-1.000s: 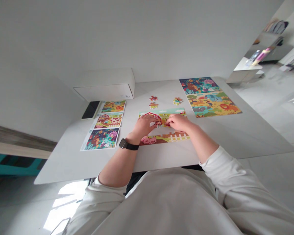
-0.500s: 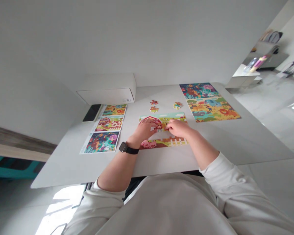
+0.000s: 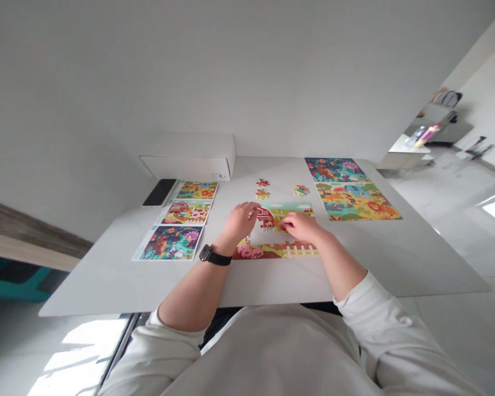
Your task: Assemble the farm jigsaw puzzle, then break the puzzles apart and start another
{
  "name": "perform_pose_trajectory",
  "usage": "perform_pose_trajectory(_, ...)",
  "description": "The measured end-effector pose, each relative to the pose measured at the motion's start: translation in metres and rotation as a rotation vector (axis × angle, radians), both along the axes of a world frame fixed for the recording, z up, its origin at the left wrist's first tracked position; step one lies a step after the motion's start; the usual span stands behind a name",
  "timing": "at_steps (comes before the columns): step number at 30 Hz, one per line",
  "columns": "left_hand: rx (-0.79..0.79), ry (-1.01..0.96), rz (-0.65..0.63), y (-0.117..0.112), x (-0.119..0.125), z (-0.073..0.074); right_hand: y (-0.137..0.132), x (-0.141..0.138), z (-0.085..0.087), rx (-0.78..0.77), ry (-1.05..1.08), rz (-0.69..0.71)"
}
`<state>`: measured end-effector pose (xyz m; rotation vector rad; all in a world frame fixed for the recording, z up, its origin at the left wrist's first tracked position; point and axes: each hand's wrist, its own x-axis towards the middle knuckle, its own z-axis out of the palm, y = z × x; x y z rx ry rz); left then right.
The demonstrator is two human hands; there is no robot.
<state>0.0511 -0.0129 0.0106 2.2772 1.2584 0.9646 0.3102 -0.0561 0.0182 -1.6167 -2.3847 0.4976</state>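
A farm jigsaw puzzle [image 3: 268, 253] lies partly assembled in front of me, with a red barn, a pig and a white fence, and bare table showing through a gap in its middle. My left hand [image 3: 241, 221], with a black watch on the wrist, rests over the puzzle's left edge with its fingers stretched out. Above the puzzle's right half, my right hand [image 3: 302, 226] pinches a small puzzle piece [image 3: 283, 226], mostly covered by the fingertips. Loose puzzle pieces lie beyond the puzzle: a red one [image 3: 263, 182], a yellowish one [image 3: 262, 193] and a multicoloured one [image 3: 301, 191].
Three picture cards [image 3: 171, 243] lie in a column on the left, beside a dark phone [image 3: 160, 192]. A white box [image 3: 185, 166] stands behind them against the wall. Two finished-looking animal pictures [image 3: 357, 201] lie at the right of the white table [image 3: 416, 264].
My left hand has drawn back a little to the left, uncovering more of the barn. My right hand stays at nearly the same spot on the puzzle. The camera view has tilted slightly.
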Motion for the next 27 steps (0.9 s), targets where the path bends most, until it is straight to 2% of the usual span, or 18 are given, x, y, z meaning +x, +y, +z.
perform_pose_trajectory(4,-0.129,-0.474,0.155,0.005,-0.004,0.012,0.003,0.001,0.002,0.046,0.095,-0.090)
perform_pose_trajectory(8,-0.245,-0.929,0.128,0.006,-0.005,0.023,0.009,0.002,0.004,0.032,0.253,-0.189)
perform_pose_trajectory(11,-0.354,-1.147,0.100,0.006,-0.006,0.028,0.016,0.003,0.008,0.016,0.301,-0.207)
perform_pose_trajectory(14,-0.410,-1.265,0.092,0.006,-0.008,0.031,0.032,0.005,0.014,0.043,0.273,-0.191)
perform_pose_trajectory(17,-0.422,-1.325,0.109,0.007,-0.012,0.034,0.060,0.006,0.020,0.043,0.255,-0.187)
perform_pose_trajectory(21,-0.462,-1.413,0.159,0.007,-0.017,0.038,0.109,0.002,0.025,0.006,0.177,-0.315)
perform_pose_trajectory(24,-0.487,-1.439,0.170,0.007,-0.020,0.040,0.144,-0.006,0.024,-0.018,0.074,-0.379)
perform_pose_trajectory(27,-0.487,-1.447,0.174,0.006,-0.023,0.041,0.173,-0.018,0.016,-0.020,0.000,-0.381)
